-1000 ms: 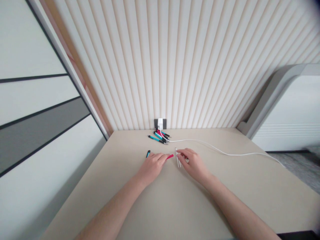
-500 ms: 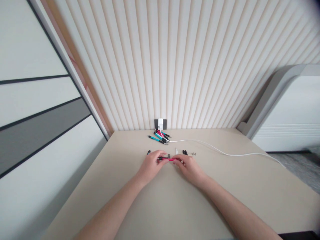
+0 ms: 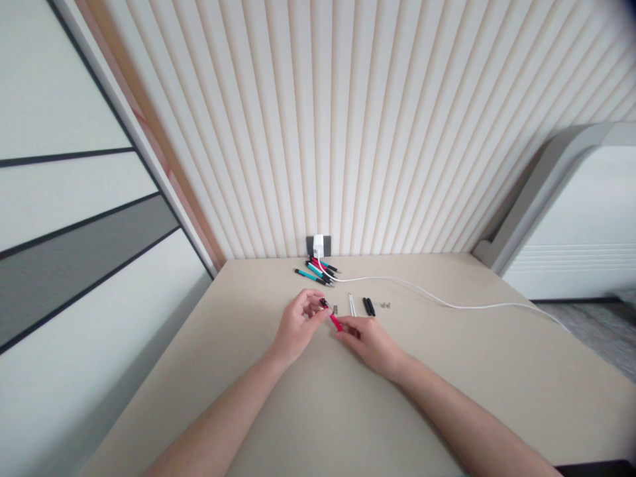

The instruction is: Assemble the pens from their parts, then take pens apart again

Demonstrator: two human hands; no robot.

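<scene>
A red pen barrel with a black end (image 3: 335, 322) slants between my two hands. My left hand (image 3: 297, 326) curls its fingers and thumb about the black upper end. At the lower red end, my right hand (image 3: 368, 342) pinches the barrel between thumb and fingers. Just behind the barrel lie small grey metal springs (image 3: 335, 309). Beyond my right hand are thin white refills (image 3: 352, 304), black grips (image 3: 368, 306) and small metal tips (image 3: 385, 305). My fingers hide parts of the pen.
Several blue, red and black pens (image 3: 317, 271) lie in a heap near the wall. A white charger (image 3: 318, 246) sits in a dark socket, and its white cable (image 3: 422, 289) runs across the table (image 3: 318, 411) to the right. A panelled cabinet (image 3: 89, 271) borders the left.
The pen has swung from lying level to a slant, its black end raised and its red end lower. My left hand has risen slightly, uncovering the springs.
</scene>
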